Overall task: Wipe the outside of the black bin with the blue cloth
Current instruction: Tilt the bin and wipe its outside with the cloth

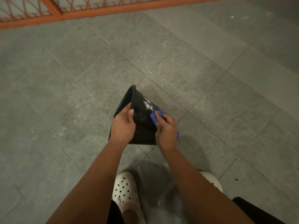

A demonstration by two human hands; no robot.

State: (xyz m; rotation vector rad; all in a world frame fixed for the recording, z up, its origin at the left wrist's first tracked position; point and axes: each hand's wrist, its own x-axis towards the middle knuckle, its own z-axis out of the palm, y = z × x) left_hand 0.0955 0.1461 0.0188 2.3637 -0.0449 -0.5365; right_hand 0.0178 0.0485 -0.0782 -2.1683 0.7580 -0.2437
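Observation:
The black bin [142, 120] is tilted on its side above the tiled floor, its open mouth facing left. White smears mark its upper outside wall. My left hand [123, 125] grips the bin's rim, fingers inside and thumb on the outer wall. My right hand [166, 131] presses the bunched blue cloth [155, 116] against the bin's outer wall, just below the white smears. Part of the cloth also sticks out beside my right wrist.
Grey floor tiles [80, 78] with white specks spread all around. An orange metal grille [64, 10] runs along the far edge. My feet in white perforated clogs [125, 189] stand right under the bin.

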